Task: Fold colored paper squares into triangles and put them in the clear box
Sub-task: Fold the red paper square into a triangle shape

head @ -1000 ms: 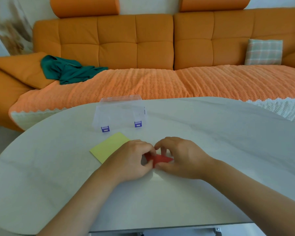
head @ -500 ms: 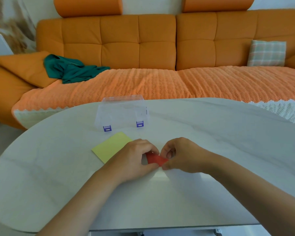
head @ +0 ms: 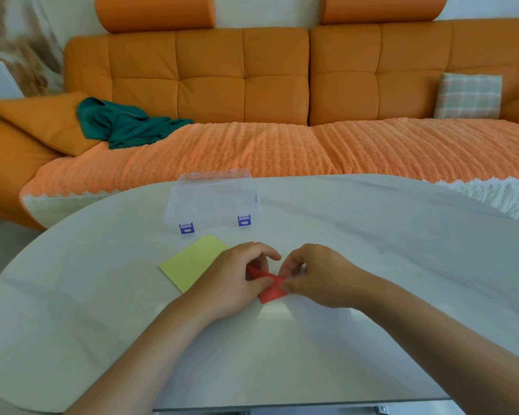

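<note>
The yellow square (head: 192, 262) is left unfolded before the clear box (head: 213, 202), while the left hand (head: 234, 283) and right hand (head: 318, 277) are pinched on the red paper (head: 270, 290), whose lower flap has newly been turned out, so folding is judged unfinished.

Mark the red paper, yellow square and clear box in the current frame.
red paper (head: 271, 295): head view, exposed lower flap.
yellow square (head: 189, 262): head view, middle of its uncovered part.
clear box (head: 212, 202): head view, centre of the front wall.
</note>
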`<state>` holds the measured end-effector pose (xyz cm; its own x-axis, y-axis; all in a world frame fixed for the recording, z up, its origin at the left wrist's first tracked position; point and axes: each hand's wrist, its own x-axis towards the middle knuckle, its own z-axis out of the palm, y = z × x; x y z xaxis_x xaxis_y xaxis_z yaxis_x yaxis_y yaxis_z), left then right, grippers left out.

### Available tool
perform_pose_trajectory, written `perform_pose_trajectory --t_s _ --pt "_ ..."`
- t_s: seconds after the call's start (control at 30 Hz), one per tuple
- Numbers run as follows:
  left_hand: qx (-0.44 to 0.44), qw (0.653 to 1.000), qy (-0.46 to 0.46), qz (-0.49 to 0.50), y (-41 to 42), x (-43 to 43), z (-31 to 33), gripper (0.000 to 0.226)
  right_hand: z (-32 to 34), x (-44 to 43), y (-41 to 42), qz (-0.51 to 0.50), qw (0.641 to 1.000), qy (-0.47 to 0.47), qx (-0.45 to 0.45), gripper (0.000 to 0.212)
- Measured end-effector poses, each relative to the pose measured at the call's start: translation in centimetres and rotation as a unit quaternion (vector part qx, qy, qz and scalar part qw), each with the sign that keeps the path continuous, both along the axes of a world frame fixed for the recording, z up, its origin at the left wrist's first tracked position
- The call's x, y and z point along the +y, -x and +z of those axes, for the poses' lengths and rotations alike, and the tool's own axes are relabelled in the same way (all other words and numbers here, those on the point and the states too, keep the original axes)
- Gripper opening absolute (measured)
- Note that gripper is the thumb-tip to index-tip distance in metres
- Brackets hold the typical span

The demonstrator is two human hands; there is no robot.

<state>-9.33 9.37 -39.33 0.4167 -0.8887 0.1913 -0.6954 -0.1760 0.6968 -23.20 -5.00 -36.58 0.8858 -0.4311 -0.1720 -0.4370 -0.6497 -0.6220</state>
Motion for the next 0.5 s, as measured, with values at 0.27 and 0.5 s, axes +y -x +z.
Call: perform_pose_trajectory --t_s 0.27,0.5 --pt "0.273 0.954 0.086 0.091 -0.1 -0.2 1.5 0.02 1.5 -0.6 1.0 0.054 0.991 -0.016 -0.119 0.049" --pt "0.382 0.92 0.058 0.068 -0.3 0.3 2.7 0.016 1.4 -0.4 0.4 0.005 0.974 -0.084 -0.212 0.012"
